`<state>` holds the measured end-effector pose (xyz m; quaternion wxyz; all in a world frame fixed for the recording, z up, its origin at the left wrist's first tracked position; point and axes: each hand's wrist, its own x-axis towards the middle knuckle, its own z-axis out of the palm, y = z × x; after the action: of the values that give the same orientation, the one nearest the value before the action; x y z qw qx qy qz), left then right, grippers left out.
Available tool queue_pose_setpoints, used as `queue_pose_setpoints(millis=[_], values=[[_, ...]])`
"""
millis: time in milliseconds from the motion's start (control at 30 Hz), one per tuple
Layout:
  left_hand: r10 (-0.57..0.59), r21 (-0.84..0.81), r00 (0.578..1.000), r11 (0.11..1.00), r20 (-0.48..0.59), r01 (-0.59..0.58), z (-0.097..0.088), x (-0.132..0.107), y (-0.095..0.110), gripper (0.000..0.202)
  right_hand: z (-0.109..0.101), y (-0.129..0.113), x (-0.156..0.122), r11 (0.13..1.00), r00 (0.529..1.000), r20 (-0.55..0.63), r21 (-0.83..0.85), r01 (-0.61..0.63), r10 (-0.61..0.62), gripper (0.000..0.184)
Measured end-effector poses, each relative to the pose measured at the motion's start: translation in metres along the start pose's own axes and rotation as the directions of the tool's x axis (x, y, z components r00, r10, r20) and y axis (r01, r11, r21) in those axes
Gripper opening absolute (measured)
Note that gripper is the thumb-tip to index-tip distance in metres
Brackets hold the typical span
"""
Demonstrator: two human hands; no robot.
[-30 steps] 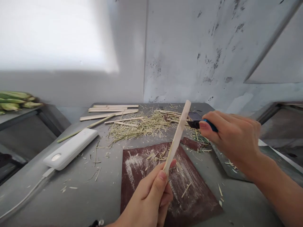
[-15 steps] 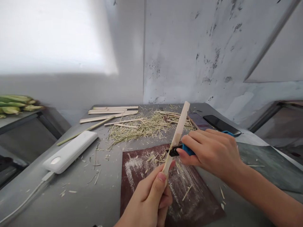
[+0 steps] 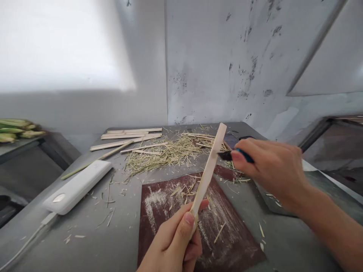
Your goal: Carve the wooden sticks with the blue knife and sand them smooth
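Observation:
My left hand (image 3: 180, 238) grips the lower end of a flat, pale bamboo strip (image 3: 210, 166), which slants up and away to the right. In my right hand (image 3: 272, 166) is a utility knife (image 3: 239, 155) with a blue and black body, its dark tip at the strip's right edge, in the upper half. I cannot tell whether the blade touches the strip. Beneath the strip lies a dark red sheet of sandpaper (image 3: 159, 234), dusted with pale powder and a few shavings.
A heap of thin shavings (image 3: 161, 158) covers the table's back middle, with several bamboo strips (image 3: 127, 141) to its left. A white power bank (image 3: 79, 185) with a cable lies at left. Behind my right hand is a phone (image 3: 231, 140). Green stalks (image 3: 17, 130) rest on a side table.
My right hand has moved the utility knife up and right along the bamboo strip, from near my left hand to its upper half. My left hand keeps its grip.

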<state>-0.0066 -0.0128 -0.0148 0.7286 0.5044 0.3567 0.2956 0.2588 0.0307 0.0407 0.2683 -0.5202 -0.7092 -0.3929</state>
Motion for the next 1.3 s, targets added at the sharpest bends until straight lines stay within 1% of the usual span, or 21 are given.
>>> queue_pose_setpoints(millis=[100, 133, 200, 300, 400, 500, 567, 600, 633, 667, 700, 733, 767, 800, 833, 900, 967, 1033, 1133, 1200, 1300], values=[[0.003, 0.029, 1.000, 1.000, -0.005, -0.003, -0.002, 0.003, -0.002, 0.070, 0.001, -0.023, 0.003, 0.975, 0.984, 0.011, 0.133, 0.176, -0.179, 0.043], [0.001, 0.038, 1.000, 0.999, 0.000, -0.001, -0.003, 0.003, -0.002, 0.070, 0.001, -0.028, 0.003, 0.962, 0.975, 0.020, 0.166, 0.215, -0.221, 0.042], [-0.004, 0.058, 1.000, 0.998, 0.015, 0.003, -0.003, 0.003, -0.001, 0.070, 0.000, -0.035, 0.003, 0.946, 0.965, 0.030, 0.206, 0.251, -0.262, 0.040], [0.010, 0.089, 1.000, 0.996, 0.020, -0.011, -0.003, 0.002, 0.001, 0.069, -0.002, -0.038, 0.002, 0.947, 0.963, 0.031, 0.193, 0.256, -0.267, 0.038], [0.034, 0.086, 0.999, 0.996, -0.008, -0.034, -0.002, 0.002, -0.001, 0.071, -0.004, -0.041, 0.003, 0.964, 0.969, -0.003, 0.105, 0.244, -0.245, 0.039], [0.033, 0.066, 0.999, 0.997, -0.025, -0.031, -0.002, 0.002, -0.003, 0.075, -0.007, -0.045, 0.005, 0.971, 0.970, -0.051, 0.018, 0.240, -0.239, 0.042], [0.017, 0.071, 0.999, 0.997, -0.041, -0.014, -0.002, 0.000, -0.003, 0.076, -0.009, -0.042, 0.008, 0.965, 0.964, -0.053, -0.007, 0.262, -0.262, 0.042], [0.004, 0.076, 0.999, 0.997, -0.045, 0.000, -0.002, -0.002, -0.003, 0.077, -0.011, -0.036, 0.009, 0.966, 0.965, -0.046, -0.028, 0.257, -0.258, 0.042], [-0.012, 0.084, 0.999, 0.996, -0.047, 0.016, -0.002, -0.004, -0.003, 0.077, -0.012, -0.028, 0.010, 0.974, 0.975, -0.035, -0.069, 0.216, -0.219, 0.042], [-0.026, 0.094, 0.999, 0.995, -0.041, 0.030, -0.002, -0.006, -0.003, 0.076, -0.013, -0.018, 0.011, 0.982, 0.990, -0.025, -0.128, 0.136, -0.140, 0.043], [-0.035, 0.102, 0.999, 0.994, -0.026, 0.038, -0.002, -0.007, -0.002, 0.077, -0.013, -0.007, 0.011, 0.980, 0.999, -0.040, -0.198, 0.027, -0.036, 0.046], [-0.039, 0.109, 0.999, 0.993, -0.002, 0.039, -0.002, -0.008, -0.002, 0.078, -0.014, 0.005, 0.012, 0.952, 0.991, -0.038, -0.277, -0.133, 0.128, 0.048], [-0.036, 0.112, 0.999, 0.993, 0.021, 0.033, -0.001, -0.009, -0.003, 0.080, -0.014, 0.014, 0.012, 0.924, 0.973, -0.048, -0.304, -0.231, 0.227, 0.049], [-0.025, 0.109, 0.999, 0.994, 0.038, 0.021, -0.001, -0.008, -0.003, 0.082, -0.014, 0.021, 0.012, 0.908, 0.955, -0.055, -0.298, -0.294, 0.291, 0.049], [-0.012, 0.100, 0.999, 0.995, 0.050, 0.007, -0.001, -0.007, -0.004, 0.084, -0.013, 0.025, 0.011, 0.918, 0.954, -0.037, -0.260, -0.298, 0.299, 0.049], [0.001, 0.069, 0.999, 0.998, 0.052, -0.004, 0.000, -0.003, -0.005, 0.085, -0.010, 0.021, 0.009, 0.967, 0.977, -0.016, -0.143, -0.212, 0.212, 0.048], [-0.005, 0.032, 1.000, 0.999, 0.028, 0.004, 0.000, -0.001, -0.006, 0.082, -0.006, 0.009, 0.007, 0.997, 0.997, -0.015, -0.019, -0.074, 0.074, 0.048], [-0.019, 0.002, 1.000, 1.000, 0.003, 0.019, 0.000, 0.001, -0.007, 0.079, -0.004, -0.005, 0.006, 0.996, 0.999, -0.014, 0.070, 0.052, -0.051, 0.046], [-0.020, -0.018, 1.000, 1.000, -0.007, 0.020, 0.000, 0.000, -0.007, 0.077, -0.006, -0.020, 0.006, 0.971, 0.981, 0.022, 0.148, 0.189, -0.194, 0.046], [-0.016, -0.048, 1.000, 0.999, -0.010, 0.016, 0.001, -0.002, -0.005, 0.075, -0.007, -0.025, 0.005, 0.955, 0.968, 0.042, 0.178, 0.236, -0.247, 0.046], [-0.022, -0.129, 0.998, 0.991, -0.060, 0.014, 0.001, -0.007, -0.001, 0.070, -0.008, -0.031, 0.003, 0.948, 0.963, 0.051, 0.197, 0.249, -0.264, 0.046]])
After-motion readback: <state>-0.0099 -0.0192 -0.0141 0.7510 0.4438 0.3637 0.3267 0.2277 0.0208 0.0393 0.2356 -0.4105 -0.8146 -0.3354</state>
